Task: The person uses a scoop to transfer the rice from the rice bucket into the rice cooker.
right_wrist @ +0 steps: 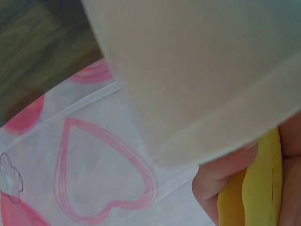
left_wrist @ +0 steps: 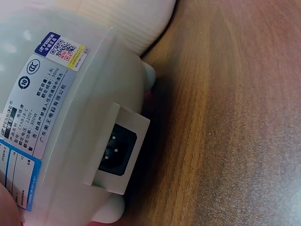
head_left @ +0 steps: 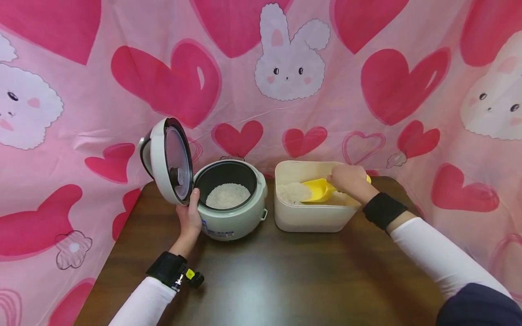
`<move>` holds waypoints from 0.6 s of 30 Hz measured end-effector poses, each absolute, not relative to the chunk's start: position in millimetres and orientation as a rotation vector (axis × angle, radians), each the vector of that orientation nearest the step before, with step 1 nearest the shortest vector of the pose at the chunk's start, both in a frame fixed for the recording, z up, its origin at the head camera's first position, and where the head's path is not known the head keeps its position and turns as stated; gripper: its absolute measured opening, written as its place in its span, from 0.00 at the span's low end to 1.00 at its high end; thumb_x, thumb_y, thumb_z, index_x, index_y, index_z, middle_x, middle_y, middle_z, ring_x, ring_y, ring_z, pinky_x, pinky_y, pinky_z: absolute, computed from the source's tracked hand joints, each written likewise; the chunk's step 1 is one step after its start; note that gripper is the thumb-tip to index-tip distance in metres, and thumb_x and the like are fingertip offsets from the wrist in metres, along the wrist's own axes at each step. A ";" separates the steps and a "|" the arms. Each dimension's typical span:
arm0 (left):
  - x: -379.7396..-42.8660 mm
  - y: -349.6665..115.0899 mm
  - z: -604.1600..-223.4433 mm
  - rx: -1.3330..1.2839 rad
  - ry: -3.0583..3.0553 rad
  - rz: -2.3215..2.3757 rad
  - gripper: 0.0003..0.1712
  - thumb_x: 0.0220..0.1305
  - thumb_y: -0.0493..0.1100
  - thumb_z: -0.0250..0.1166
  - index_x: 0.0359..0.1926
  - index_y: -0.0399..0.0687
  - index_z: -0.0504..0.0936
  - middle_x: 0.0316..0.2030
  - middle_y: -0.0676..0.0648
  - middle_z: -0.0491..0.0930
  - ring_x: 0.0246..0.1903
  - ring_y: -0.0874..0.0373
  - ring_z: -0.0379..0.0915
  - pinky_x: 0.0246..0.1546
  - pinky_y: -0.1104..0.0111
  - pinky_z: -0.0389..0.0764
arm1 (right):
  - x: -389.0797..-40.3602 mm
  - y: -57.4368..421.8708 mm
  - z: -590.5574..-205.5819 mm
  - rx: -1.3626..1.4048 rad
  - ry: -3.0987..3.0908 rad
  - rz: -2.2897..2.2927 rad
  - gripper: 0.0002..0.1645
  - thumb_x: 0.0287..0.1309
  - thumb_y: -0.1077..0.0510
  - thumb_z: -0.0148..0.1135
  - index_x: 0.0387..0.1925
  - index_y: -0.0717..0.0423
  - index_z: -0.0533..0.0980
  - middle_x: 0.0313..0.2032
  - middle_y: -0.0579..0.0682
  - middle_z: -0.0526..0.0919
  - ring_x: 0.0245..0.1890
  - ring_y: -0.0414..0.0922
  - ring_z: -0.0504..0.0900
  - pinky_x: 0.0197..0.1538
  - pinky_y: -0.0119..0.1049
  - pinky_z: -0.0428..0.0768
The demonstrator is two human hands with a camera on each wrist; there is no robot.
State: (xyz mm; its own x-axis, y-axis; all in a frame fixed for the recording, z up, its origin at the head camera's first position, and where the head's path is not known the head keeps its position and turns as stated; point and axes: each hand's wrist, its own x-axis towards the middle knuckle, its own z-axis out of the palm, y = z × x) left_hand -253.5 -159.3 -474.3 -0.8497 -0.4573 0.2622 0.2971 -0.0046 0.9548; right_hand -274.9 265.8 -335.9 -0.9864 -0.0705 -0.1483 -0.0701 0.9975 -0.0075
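Across the wooden table (head_left: 261,280), the left hand (head_left: 189,222) touches the lid-up rice cooker (head_left: 232,222), fingers too hidden to tell whether they grip. Slightly farther, the right hand (head_left: 350,180) is clamped round a yellow scoop (head_left: 317,190) in the cream bin (head_left: 307,219). An overfull scoop might, I'd guess, scatter rice (head_left: 290,192) between them.

The worktop (head_left: 253,271) is dark brown wood, its grain plain in the left wrist view, with a pale patch of reflected light toward the front and a dim shadow on the right. A pale rice cooker (head_left: 232,224) stands upright on it left of centre, lid raised, on small rounded feet (left_wrist: 110,210). Just to the cooker's right, a cream plastic bin (head_left: 310,219) sits upright. Both stand toward the worktop's far edge.
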 end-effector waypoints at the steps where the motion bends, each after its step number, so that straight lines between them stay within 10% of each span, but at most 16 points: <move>1: -253.6 -159.3 -474.9 0.163 -1.758 -1.907 0.32 0.72 0.47 0.59 0.71 0.37 0.70 0.68 0.37 0.74 0.64 0.53 0.68 0.72 0.60 0.62 | -275.9 263.9 -336.7 -0.101 2.984 -0.031 0.22 0.71 0.48 0.54 0.25 0.57 0.79 0.22 0.52 0.77 0.25 0.51 0.76 0.37 0.47 0.78; 18: -254.3 -156.4 -475.0 0.169 -1.713 -1.888 0.31 0.71 0.45 0.59 0.70 0.33 0.71 0.66 0.34 0.75 0.57 0.67 0.70 0.67 0.71 0.64 | -283.9 248.6 -340.9 -0.155 2.805 -0.324 0.23 0.71 0.46 0.54 0.29 0.56 0.83 0.25 0.51 0.82 0.21 0.50 0.76 0.31 0.37 0.77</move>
